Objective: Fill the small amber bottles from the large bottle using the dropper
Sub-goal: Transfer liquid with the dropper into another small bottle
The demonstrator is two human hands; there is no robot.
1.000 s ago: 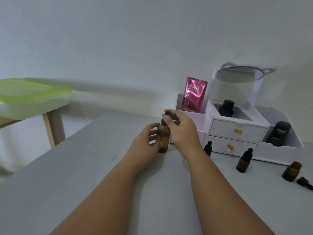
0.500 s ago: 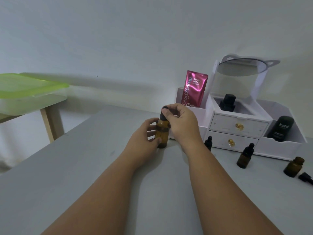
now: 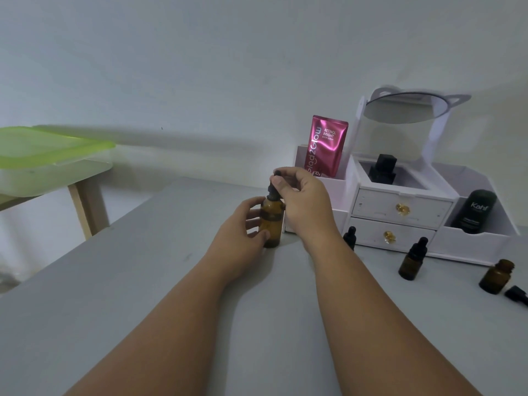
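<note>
The large bottle (image 3: 273, 222) stood upright on the table (image 3: 143, 281), held round its body by your left hand (image 3: 240, 232). Over the last second your right hand (image 3: 305, 198), pinching the dropper (image 3: 273, 190), rose slightly above the neck. This suggested the dropper had been loosened and was coming out for a draw. The open small bottle (image 3: 495, 277) waited well apart to the right, its cap (image 3: 515, 294) just beside it.

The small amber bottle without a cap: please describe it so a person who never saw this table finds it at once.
On the grey table, find the white drawer organizer at the back right. In front of its right end stands the small amber bottle. Unlike the two capped bottles to its left, its mouth is open, and a black dropper cap lies beside it.
</note>
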